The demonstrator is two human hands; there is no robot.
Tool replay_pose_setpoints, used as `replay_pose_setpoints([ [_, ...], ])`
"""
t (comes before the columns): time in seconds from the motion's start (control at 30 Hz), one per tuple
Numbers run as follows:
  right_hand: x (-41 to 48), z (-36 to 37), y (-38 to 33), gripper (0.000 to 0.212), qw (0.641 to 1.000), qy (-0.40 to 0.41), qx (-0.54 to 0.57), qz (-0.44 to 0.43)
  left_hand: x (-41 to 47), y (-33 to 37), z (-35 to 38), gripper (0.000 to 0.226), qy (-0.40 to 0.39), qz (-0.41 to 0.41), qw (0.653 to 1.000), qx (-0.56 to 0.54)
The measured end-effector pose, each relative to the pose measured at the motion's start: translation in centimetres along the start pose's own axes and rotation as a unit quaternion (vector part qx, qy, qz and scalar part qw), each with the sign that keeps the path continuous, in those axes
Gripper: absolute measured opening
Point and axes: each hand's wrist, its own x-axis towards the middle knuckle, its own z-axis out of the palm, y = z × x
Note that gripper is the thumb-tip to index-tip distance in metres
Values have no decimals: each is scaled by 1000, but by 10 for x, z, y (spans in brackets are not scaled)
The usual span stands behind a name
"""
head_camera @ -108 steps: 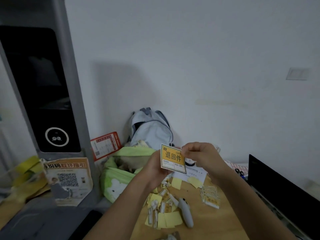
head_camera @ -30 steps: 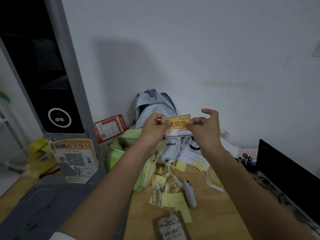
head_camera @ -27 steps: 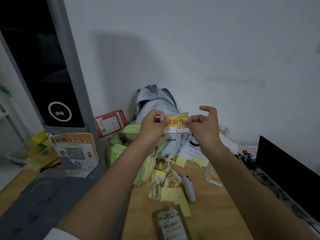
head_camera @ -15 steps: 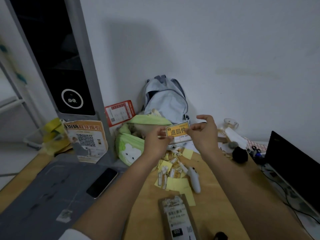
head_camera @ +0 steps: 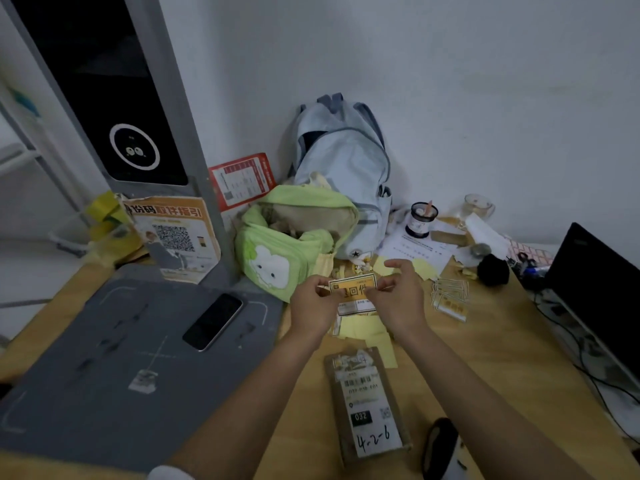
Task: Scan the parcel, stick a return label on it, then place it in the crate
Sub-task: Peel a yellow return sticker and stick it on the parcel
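An orange and white return label is pinched at its left edge by my left hand and at its right edge by my right hand, above the wooden desk. Both hands grip it with thumb and fingers. The brown parcel lies flat on the desk below my hands, with a white shipping label and handwritten marks on top. No crate is in view.
A grey scanning mat with a phone lies at left, under a tall scanner kiosk. A green bag and a pale blue backpack stand behind. Loose labels, yellow backing scraps and a laptop crowd the right.
My view has tilted down, so the parcel, mat and phone have come into sight. Both hands have lowered the label from in front of the backpack toward the desk, still holding it.
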Motion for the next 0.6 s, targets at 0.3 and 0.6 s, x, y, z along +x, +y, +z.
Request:
replay_pose_setpoints([
  [0.3,-19,21,67,59,996,-26,-39,81,-4,-63,15,21,-11,-72,996,43],
  [0.6,-20,34,109,58,982,-56,-95,153,-4,-110,24,16,-40,-145,985,82],
])
